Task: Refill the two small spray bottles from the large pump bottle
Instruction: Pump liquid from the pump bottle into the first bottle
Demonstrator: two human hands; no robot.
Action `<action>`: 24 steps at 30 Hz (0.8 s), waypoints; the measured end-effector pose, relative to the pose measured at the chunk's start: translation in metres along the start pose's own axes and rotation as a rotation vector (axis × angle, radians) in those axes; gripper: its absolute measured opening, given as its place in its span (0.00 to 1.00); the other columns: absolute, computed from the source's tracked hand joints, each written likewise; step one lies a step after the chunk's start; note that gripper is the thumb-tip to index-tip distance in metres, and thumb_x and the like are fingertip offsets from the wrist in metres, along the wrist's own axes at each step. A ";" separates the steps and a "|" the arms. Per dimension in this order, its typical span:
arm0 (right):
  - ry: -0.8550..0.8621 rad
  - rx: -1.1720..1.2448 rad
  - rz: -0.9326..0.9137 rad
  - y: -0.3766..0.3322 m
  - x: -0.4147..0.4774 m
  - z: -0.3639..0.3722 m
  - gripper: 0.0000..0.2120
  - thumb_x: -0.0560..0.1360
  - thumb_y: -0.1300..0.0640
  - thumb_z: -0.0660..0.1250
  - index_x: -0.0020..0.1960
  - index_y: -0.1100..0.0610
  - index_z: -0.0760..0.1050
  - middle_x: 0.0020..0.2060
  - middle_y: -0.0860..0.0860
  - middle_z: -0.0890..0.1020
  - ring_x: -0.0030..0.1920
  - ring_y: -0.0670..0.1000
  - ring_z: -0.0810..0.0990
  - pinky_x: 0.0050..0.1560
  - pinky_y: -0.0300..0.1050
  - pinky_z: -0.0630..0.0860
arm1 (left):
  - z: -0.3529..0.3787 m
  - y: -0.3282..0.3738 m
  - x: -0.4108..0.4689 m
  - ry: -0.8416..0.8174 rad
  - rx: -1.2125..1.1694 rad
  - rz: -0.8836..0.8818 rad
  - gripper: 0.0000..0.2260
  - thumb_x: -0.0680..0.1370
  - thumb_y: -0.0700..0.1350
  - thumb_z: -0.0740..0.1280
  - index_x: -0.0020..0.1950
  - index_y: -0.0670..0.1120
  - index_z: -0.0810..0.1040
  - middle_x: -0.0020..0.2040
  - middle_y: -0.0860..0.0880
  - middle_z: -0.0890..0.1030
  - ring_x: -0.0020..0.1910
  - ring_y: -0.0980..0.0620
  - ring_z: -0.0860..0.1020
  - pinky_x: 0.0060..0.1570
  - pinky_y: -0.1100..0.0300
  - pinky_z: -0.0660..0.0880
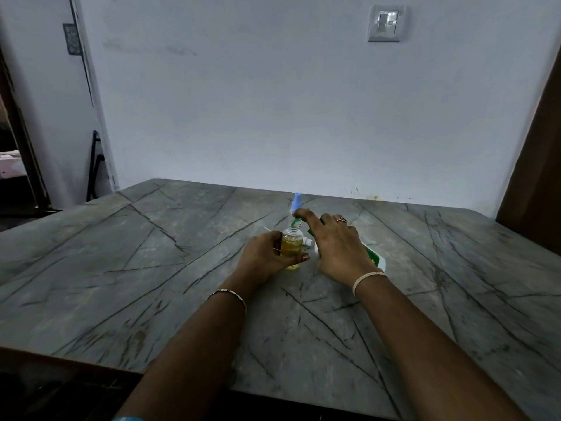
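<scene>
A small clear bottle holding yellow liquid stands uncapped on the stone table. My left hand grips it round its body. My right hand lies over the large green-and-white pump bottle, fingers on the green pump head, whose spout points down at the small bottle's neck. Behind them stands a second small bottle with a blue spray cap. A white spray cap lies on the table between my hands.
The table's far edge meets a pale wall with a switch plate. A dark wooden panel stands at the right. A doorway and a folded dark frame are at the left.
</scene>
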State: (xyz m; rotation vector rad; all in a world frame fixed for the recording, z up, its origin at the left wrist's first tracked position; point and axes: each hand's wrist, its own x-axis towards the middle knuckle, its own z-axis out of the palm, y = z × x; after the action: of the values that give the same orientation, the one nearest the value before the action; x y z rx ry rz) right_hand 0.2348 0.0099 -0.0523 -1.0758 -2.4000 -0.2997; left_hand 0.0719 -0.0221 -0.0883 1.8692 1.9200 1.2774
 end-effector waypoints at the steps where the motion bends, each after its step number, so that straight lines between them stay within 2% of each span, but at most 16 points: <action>1: 0.002 0.008 0.004 -0.001 0.001 0.001 0.44 0.70 0.65 0.70 0.74 0.41 0.49 0.56 0.54 0.75 0.61 0.57 0.71 0.59 0.56 0.72 | 0.000 0.000 0.000 0.001 -0.003 -0.004 0.25 0.64 0.59 0.76 0.55 0.48 0.79 0.48 0.51 0.84 0.45 0.57 0.81 0.49 0.58 0.79; 8: 0.034 -0.002 -0.002 0.000 0.001 0.002 0.43 0.70 0.62 0.70 0.74 0.41 0.50 0.55 0.54 0.75 0.59 0.57 0.72 0.57 0.55 0.73 | 0.001 -0.001 0.001 0.004 -0.022 -0.006 0.24 0.63 0.60 0.77 0.54 0.50 0.79 0.46 0.52 0.84 0.45 0.57 0.81 0.50 0.55 0.79; 13: 0.030 -0.036 -0.022 0.002 -0.004 -0.001 0.48 0.71 0.63 0.69 0.76 0.37 0.42 0.55 0.55 0.74 0.58 0.57 0.72 0.56 0.54 0.73 | 0.001 0.000 -0.001 -0.005 -0.023 -0.019 0.26 0.63 0.59 0.76 0.56 0.49 0.79 0.49 0.52 0.84 0.46 0.57 0.81 0.52 0.56 0.79; 24: 0.030 -0.042 0.020 -0.004 0.001 0.002 0.42 0.70 0.61 0.71 0.74 0.41 0.51 0.56 0.54 0.74 0.61 0.57 0.71 0.58 0.55 0.72 | -0.001 0.005 -0.001 0.002 -0.009 -0.020 0.24 0.65 0.57 0.77 0.56 0.49 0.79 0.48 0.52 0.84 0.45 0.58 0.81 0.49 0.60 0.78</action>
State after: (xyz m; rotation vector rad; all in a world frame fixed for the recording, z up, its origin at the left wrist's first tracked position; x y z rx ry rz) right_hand 0.2303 0.0090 -0.0538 -1.1057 -2.3647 -0.3585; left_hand 0.0751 -0.0242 -0.0855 1.8406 1.9258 1.2806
